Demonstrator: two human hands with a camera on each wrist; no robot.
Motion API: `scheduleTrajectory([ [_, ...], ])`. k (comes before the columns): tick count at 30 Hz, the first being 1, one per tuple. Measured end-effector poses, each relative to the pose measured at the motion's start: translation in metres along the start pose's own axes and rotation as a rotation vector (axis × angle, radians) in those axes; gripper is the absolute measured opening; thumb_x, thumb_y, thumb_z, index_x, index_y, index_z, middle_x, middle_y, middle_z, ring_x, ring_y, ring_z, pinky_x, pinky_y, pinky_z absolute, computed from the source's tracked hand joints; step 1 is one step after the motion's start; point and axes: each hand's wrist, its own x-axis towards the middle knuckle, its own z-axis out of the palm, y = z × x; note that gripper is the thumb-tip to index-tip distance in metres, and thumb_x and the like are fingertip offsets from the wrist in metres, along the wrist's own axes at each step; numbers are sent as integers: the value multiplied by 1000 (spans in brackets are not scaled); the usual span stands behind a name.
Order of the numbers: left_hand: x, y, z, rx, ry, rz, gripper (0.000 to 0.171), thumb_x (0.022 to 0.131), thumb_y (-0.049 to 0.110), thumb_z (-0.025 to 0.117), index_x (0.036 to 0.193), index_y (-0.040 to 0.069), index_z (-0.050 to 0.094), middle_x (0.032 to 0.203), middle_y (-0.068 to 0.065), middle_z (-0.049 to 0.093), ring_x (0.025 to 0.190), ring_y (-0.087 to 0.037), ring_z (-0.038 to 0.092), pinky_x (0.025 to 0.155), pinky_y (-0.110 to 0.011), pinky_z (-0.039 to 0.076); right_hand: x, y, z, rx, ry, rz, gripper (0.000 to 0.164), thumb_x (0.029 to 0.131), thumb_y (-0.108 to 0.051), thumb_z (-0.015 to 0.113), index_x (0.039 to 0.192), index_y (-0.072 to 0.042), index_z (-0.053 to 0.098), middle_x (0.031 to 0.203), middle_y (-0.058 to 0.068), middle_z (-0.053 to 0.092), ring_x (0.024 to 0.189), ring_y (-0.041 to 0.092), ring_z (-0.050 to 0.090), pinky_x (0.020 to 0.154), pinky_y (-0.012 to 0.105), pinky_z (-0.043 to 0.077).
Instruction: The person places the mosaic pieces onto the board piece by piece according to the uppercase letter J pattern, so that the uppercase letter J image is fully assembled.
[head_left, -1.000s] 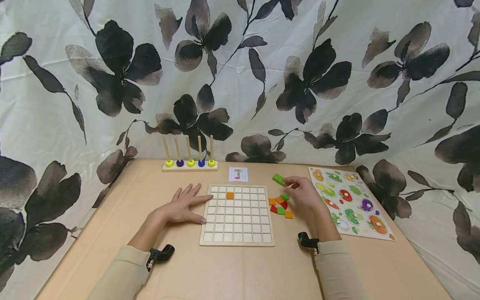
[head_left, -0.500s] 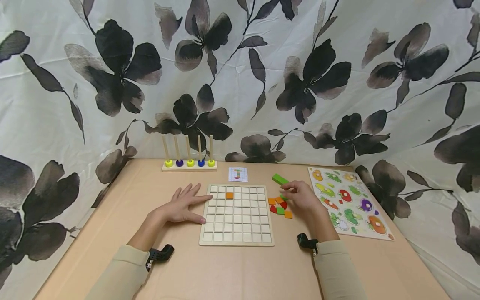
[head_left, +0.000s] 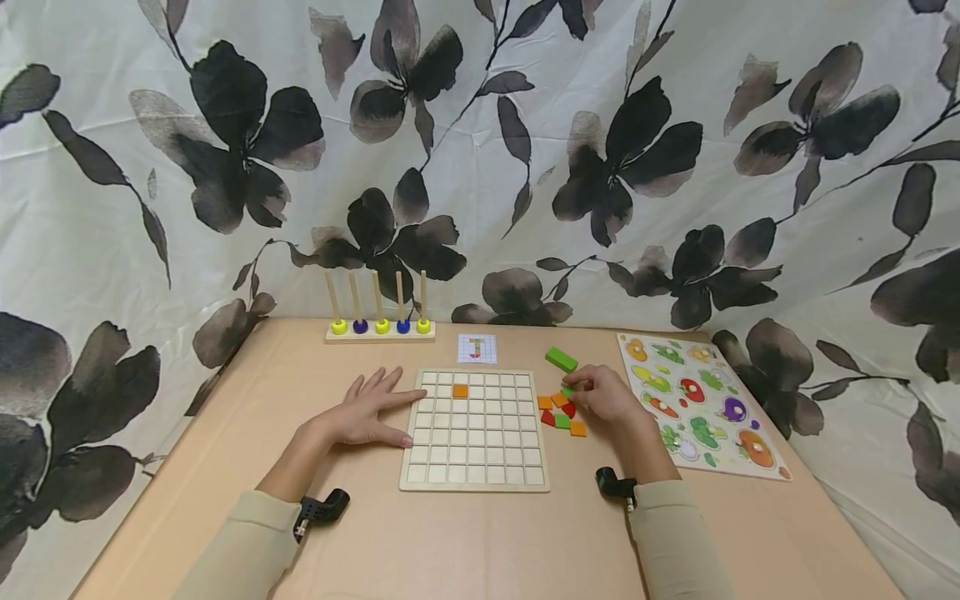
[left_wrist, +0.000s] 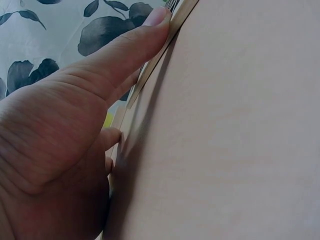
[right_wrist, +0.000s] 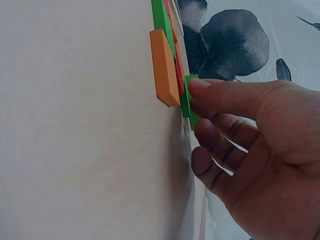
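Note:
A pale wooden grid board (head_left: 474,486) lies on the table, with one orange square tile (head_left: 461,391) in its top row. My left hand (head_left: 367,414) is spread flat beside it, index finger and thumb touching its left edge; the thumb (left_wrist: 145,40) rests on that edge in the left wrist view. To the board's right, my right hand (head_left: 604,395) pinches a small green tile (head_left: 567,392) between thumb and fingertips. It is at the top of a loose pile of orange, red and green tiles (head_left: 562,422). A longer green block (head_left: 561,359) lies just beyond the fingers.
Behind the board lies a small gridded card (head_left: 477,349) with a coloured J-like figure. A peg stand (head_left: 380,337) with yellow, blue and purple beads stands at the back left. On the right lies a fruit-and-vegetable picture board (head_left: 701,404). A floral curtain (head_left: 480,167) hangs behind the table.
My right hand has moved slightly toward me, from beside the longer green block to the small green tile. The longer block has shifted a little. My left hand stays still.

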Motion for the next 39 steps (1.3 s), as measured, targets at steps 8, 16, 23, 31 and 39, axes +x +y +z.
scheduleTrajectory([
  [8,0,0,-1,5,-17,-20,84,70,69,70,144,40,42,160,-15,9,145,-41,-3,110,-64,-6,2,4,1,-25,-5,19,23,85,-4,70,108,-6,73,110,9,65,92,26,50,76,35,42],
  [16,0,1,-1,3,-15,-24,84,70,70,69,144,39,43,160,-15,9,145,-42,-3,110,-64,-6,1,4,1,-29,3,44,21,86,-5,70,106,-9,74,106,10,64,87,25,50,69,33,42],
  [23,0,1,-1,-1,-15,-28,84,69,70,69,144,40,43,160,-15,9,145,-41,-3,110,-64,-6,1,4,1,-50,-2,48,20,86,-6,69,105,-9,73,100,11,62,86,25,50,73,34,42],
  [31,0,1,-1,-11,-15,-28,84,70,69,70,144,39,43,160,-16,9,145,-42,-3,110,-64,-6,1,2,1,-33,12,96,17,84,-6,72,101,-12,74,96,4,67,88,24,52,79,36,43],
  [39,0,2,-2,-11,-17,-23,84,70,68,71,144,38,43,160,-17,9,145,-43,-2,109,-65,-6,0,4,-1,-4,61,111,16,82,-8,75,97,-12,75,88,4,66,80,23,53,64,30,47],
])
